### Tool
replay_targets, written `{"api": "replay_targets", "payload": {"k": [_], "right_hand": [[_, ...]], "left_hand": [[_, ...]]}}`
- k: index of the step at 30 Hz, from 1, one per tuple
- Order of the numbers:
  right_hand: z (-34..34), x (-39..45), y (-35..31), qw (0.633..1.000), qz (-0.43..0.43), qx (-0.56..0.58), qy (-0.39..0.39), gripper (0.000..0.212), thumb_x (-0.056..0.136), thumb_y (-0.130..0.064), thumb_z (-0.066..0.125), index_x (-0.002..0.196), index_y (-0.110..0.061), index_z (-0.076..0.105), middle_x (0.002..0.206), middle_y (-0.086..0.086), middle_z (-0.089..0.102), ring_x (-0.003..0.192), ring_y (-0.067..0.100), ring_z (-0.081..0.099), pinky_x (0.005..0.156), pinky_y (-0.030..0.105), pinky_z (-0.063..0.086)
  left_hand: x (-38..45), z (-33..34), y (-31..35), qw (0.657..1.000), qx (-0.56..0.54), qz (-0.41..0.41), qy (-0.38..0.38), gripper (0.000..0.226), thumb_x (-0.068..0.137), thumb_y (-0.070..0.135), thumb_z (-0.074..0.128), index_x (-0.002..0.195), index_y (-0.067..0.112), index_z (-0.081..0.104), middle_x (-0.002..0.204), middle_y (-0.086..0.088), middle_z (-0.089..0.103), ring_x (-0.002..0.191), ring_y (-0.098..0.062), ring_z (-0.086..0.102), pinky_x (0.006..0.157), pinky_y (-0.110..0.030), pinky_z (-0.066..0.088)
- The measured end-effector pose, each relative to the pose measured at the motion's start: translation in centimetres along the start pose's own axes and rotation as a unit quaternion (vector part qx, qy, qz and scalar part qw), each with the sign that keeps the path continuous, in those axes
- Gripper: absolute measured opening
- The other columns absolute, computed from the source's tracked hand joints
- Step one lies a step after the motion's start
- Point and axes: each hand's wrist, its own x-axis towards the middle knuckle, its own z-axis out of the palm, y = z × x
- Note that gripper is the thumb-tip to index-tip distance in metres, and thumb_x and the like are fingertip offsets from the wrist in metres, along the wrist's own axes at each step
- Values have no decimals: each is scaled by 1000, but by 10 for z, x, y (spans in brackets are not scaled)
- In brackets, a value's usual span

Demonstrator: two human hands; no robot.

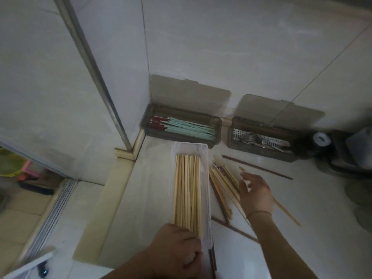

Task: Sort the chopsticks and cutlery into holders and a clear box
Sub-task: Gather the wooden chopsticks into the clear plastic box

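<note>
Left to right, placed against the clear box (207, 178). I am curling my left hand (179, 248) over the near ends of the bamboo chopsticks (187, 190) lying lengthwise inside the box, steadying it on the desk (302, 248). Behind the box, the left holder (181, 135) is carrying green and red chopsticks. Just right of the box, I am reaching my right hand (254, 191), fingers spread, onto the loose chopsticks (221, 184). Advice: I should pinch a few, aligning their tips with the box. Further right, the right holder (261, 150) is keeping metal cutlery (255, 137).
</note>
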Motion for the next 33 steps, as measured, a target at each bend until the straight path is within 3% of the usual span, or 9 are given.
{"api": "replay_targets", "payload": {"k": [1,4,8,13,17,20,22,24,33], "right_hand": [[-1,3,12,997,44,-51,-36,20,93,-26,55,109,-30,65,114,-2,61,92,17,60,75,29,50],[2,0,32,976,39,-187,-105,18,94,-34,51,105,-30,64,108,-1,52,88,18,52,70,30,46],[7,-1,23,977,56,-187,-80,19,94,-33,51,98,-31,70,107,1,59,101,22,56,69,26,38],[5,-1,18,971,60,-216,-87,21,93,-31,50,97,-35,69,86,-3,54,105,21,51,68,26,38],[-10,2,4,984,47,-165,-43,17,95,-27,48,96,-28,65,76,-1,57,79,22,54,64,27,42],[-28,3,-17,992,-117,10,46,14,94,-19,50,98,-20,64,82,-5,63,69,15,58,62,22,45],[-33,-2,-37,958,-249,121,74,20,94,-17,46,99,-12,64,92,-6,62,79,10,60,71,14,46],[-27,-9,-54,928,-315,192,54,21,94,-16,45,95,-8,65,94,-1,63,88,6,57,81,13,45],[29,-53,-64,918,-374,102,-85,17,86,-15,60,103,-15,64,103,0,58,94,13,56,89,21,46]], "left_hand": [[0,1,0,1000,-1,3,2,20,76,25,72,64,22,57,59,5,50,53,-11,47,48,-26,43],[1,0,-1,1000,-1,12,8,20,76,24,71,64,22,56,59,6,51,53,-12,48,48,-25,43],[3,-2,0,1000,-4,14,11,19,78,25,71,66,23,56,60,6,50,54,-11,48,48,-24,42],[4,-3,1,1000,1,15,14,18,79,25,70,66,23,58,60,6,51,54,-11,48,49,-23,41],[3,-2,1,1000,2,9,10,18,76,24,73,65,23,58,59,6,50,53,-10,47,47,-24,41],[2,0,0,1000,-1,12,18,19,78,24,72,66,23,58,60,5,50,53,-11,46,48,-24,40],[3,0,-1,1000,1,17,16,19,76,24,73,66,23,57,60,6,51,54,-10,47,49,-23,39],[3,-1,-1,1000,5,20,10,19,74,25,75,66,24,57,61,7,53,54,-9,49,48,-22,40],[3,0,0,1000,19,6,13,23,75,28,73,63,23,54,56,4,46,49,-13,43,44,-23,35]]}}
